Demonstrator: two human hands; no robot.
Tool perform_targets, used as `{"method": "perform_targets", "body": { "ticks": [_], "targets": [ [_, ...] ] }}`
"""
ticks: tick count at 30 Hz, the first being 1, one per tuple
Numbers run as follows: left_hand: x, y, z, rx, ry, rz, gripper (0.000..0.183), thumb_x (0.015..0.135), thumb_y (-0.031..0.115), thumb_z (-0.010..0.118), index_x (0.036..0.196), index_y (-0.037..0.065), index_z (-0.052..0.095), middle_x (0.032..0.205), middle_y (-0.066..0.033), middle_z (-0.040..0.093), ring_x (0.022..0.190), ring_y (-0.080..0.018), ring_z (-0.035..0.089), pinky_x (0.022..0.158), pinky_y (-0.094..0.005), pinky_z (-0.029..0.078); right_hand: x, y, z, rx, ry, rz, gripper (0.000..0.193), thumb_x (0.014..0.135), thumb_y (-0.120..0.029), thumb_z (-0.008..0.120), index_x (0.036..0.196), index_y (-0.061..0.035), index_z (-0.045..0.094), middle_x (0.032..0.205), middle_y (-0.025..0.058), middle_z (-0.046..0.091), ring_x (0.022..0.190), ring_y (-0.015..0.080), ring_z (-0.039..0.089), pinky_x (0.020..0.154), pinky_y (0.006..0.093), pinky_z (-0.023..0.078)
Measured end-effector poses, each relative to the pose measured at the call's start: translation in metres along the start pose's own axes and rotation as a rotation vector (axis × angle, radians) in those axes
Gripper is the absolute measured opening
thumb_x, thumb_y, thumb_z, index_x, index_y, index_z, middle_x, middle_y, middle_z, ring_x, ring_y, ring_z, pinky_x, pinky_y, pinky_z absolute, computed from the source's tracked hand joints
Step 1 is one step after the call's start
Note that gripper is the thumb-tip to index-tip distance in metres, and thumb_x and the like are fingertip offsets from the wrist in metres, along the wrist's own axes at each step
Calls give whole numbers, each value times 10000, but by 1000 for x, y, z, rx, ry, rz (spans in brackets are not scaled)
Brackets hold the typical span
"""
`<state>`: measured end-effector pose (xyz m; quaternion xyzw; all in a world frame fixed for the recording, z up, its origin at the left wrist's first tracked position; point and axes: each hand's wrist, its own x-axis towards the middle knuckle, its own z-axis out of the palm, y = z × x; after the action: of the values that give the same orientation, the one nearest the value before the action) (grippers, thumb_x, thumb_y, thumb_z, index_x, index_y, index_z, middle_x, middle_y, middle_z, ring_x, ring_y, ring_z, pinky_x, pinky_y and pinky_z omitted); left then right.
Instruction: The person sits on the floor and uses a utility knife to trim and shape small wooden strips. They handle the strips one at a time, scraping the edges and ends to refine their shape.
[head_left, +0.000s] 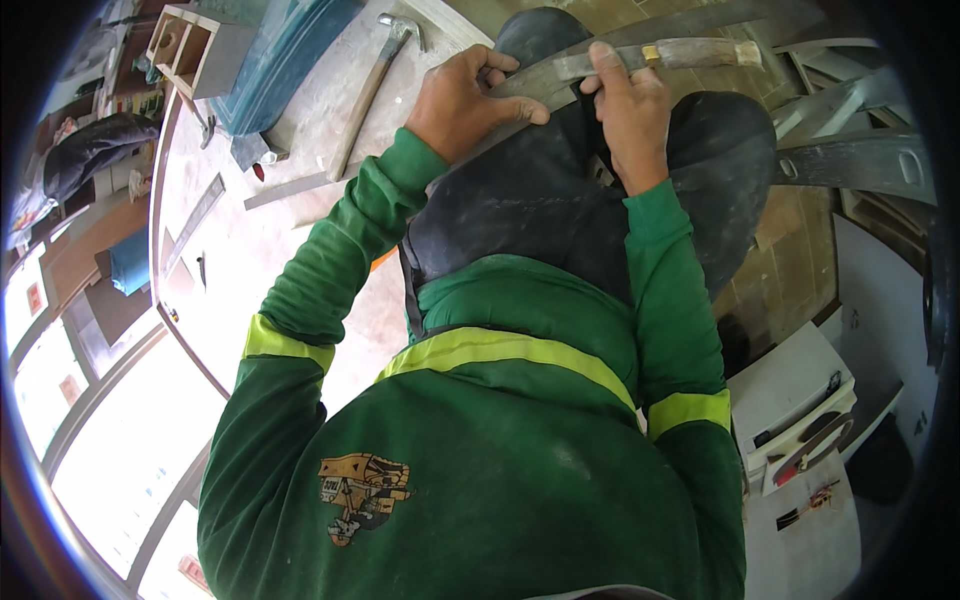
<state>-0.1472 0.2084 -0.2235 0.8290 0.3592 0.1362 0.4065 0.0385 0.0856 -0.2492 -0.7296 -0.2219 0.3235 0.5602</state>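
My right hand (pixel 632 108) closes around the neck of a chisel-like tool with a worn wooden handle (pixel 700 52) and a yellow band. One finger lies along its grey metal part, which points left. Below and behind it, a long grey strip (pixel 690 22) slants across my raised knees. My left hand (pixel 470 105) grips the strip near the tool's front end, thumb stretched along it, fingers curled over the far side. The tool's tip is hard to make out between the hands. To the left, a claw hammer (pixel 368 100) lies on the pale, dusty work surface (pixel 290 110).
A flat metal strip (pixel 290 190) lies under the hammer's handle end. Farther left stand a teal panel-like piece (pixel 285 65) and a small wooden box (pixel 215 50). A grey metal frame (pixel 850 160) is at right, pale boards (pixel 790 385) below it. Another person's dark-clothed legs (pixel 95 150) show far left.
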Motion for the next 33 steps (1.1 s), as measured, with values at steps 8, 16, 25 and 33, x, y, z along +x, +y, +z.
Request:
{"method": "perform_targets", "body": {
  "ticks": [8,16,25,33],
  "targets": [
    [-3,-1,0,-22,-11,-34,768,610,475,1011,1140,-4,730,916,-17,613,852,-132,593,776,-300,510,1,7,5,36,-13,32,566,965,-487,713,710,18,741,595,50,611,601,166,581,640,345,489],
    [4,4,-9,-23,7,-11,788,606,485,1011,1153,-4,722,920,-30,620,860,-147,602,786,-301,516,3,-14,8,7,-3,-15,540,971,-458,710,714,16,734,649,66,670,642,186,613,694,345,509],
    [1,28,-43,162,-121,82,631,731,414,938,1207,59,723,968,-101,658,876,-258,676,783,-381,543,10,-26,-28,477,210,30,369,976,-313,774,770,-22,677,696,75,670,544,101,530,508,248,402],
    [24,63,-94,967,415,441,348,861,127,705,1178,248,784,923,-32,620,907,-239,683,747,-386,595,-18,-54,-64,511,156,-44,320,1007,-300,733,888,-11,666,730,65,622,616,135,553,548,270,413]
  ]
}}
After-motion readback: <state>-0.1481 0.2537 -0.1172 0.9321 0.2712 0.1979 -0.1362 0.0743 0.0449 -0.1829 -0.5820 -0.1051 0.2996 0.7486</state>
